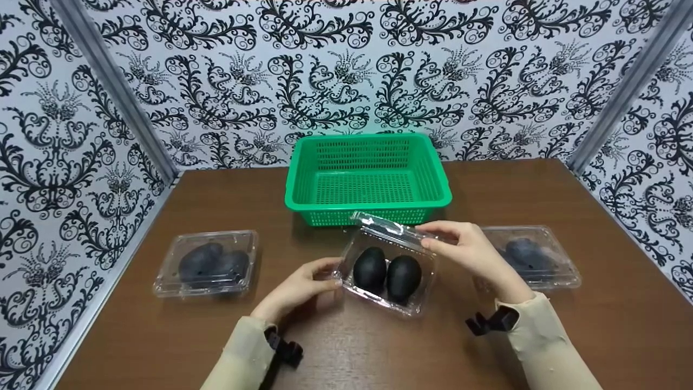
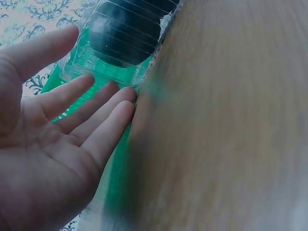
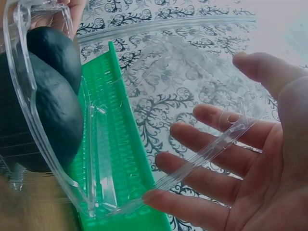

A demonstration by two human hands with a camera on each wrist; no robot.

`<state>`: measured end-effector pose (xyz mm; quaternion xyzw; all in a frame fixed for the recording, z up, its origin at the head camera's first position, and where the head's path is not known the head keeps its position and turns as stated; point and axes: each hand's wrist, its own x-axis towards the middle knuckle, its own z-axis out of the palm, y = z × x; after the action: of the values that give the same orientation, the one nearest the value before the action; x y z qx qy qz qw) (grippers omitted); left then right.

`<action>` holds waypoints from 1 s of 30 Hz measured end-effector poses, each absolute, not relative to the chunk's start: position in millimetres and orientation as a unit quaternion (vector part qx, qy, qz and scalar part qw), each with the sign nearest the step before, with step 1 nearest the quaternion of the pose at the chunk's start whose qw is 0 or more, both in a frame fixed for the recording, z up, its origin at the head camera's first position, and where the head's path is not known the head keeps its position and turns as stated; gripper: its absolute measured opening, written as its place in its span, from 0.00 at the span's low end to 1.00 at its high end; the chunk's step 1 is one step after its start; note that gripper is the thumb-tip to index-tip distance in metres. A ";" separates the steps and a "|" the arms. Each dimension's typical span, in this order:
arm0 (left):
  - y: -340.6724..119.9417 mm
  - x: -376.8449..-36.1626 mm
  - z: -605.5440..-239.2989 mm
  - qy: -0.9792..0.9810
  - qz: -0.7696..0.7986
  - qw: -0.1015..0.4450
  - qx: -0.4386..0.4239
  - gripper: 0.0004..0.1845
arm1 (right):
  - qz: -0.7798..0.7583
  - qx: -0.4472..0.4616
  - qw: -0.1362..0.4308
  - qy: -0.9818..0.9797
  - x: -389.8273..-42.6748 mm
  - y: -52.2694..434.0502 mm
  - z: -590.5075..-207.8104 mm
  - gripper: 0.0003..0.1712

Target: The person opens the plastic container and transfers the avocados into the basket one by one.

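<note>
In front of the basket, a clear plastic clamshell box [image 1: 352, 287] holds two dark, egg-shaped avocados [image 1: 405, 276]. Its hinged lid [image 1: 387, 227] stands raised on the far side. My left hand [image 1: 300, 287] is at the box's left side, fingertips at the wall; the left wrist view shows its fingers nearly straight and the thumb spread. At the upper right, my right hand [image 1: 468, 252] touches the lid. In the right wrist view, the lid's rim crosses the loosely extended fingers [image 3: 207, 178], with the thumb apart from them.
A green perforated basket [image 1: 368, 207] stands behind the box, near the patterned wall [image 1: 346, 70]. Closed clear boxes with dark fruit sit on the brown table [image 1: 346, 346]: one box [image 1: 208, 262] at the left, another box [image 1: 528, 257] at the right behind my right forearm.
</note>
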<state>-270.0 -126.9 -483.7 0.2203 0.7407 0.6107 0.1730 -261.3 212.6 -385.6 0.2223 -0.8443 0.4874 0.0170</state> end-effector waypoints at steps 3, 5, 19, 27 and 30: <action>-125.9 -270.0 -483.4 0.739 0.621 0.161 0.206 0.26 | 0.481 0.223 0.018 -0.848 -261.1 214.1 -383.2 0.18; -125.1 -270.0 -483.7 0.731 0.635 0.156 0.196 0.25 | 0.477 0.222 0.017 -0.850 -261.1 215.0 -381.9 0.18; -119.7 -272.1 -485.1 0.672 0.710 0.179 0.109 0.15 | 0.499 0.171 -0.001 -0.850 -261.7 222.5 -378.4 0.20; -120.9 -272.0 -484.7 0.668 0.711 0.197 0.100 0.09 | 0.526 0.158 -0.012 -0.836 -261.8 221.8 -377.5 0.21; -121.3 -271.9 -484.7 0.671 0.709 0.197 0.097 0.09 | 0.537 0.167 -0.020 -0.826 -261.8 223.2 -377.4 0.22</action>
<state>-271.9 -121.3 -484.7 0.0973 0.6705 0.7087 0.1969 -261.8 223.2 -377.4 0.1668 -0.8264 0.5375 -0.0198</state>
